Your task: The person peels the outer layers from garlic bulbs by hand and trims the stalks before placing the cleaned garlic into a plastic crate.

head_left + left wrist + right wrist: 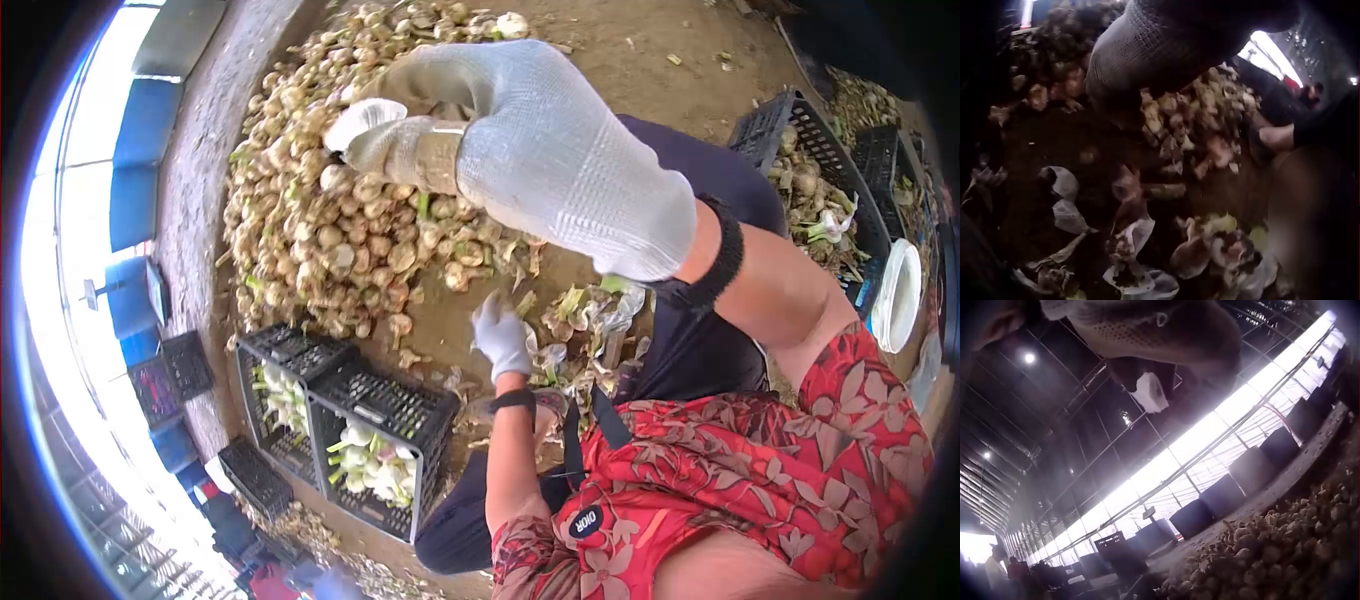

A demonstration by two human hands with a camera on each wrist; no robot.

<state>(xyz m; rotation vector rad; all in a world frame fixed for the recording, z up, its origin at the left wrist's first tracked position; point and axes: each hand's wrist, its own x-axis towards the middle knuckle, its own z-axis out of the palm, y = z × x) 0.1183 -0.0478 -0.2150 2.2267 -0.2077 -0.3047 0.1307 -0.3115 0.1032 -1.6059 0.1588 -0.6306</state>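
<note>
My right hand (400, 135), in a white knit glove, is raised close to the head camera with its fingers curled round a small white piece (362, 118). The right wrist view shows that white piece (1149, 392) sticking out under the glove (1147, 328). My left hand (500, 335), also gloved, reaches down to the ground among green and white trimmings (580, 315). Whether it holds anything is hidden. In the dark left wrist view the glove (1147, 50) hangs over peelings (1135, 237) and bulbs (1191, 119).
A large heap of unpeeled bulbs (330, 220) lies on the dirt floor ahead. Two black crates (385, 400) holding trimmed white bulbs stand at the left. Another black crate (775, 125) and a white bucket (897, 295) stand at the right. My knees flank the trimmings.
</note>
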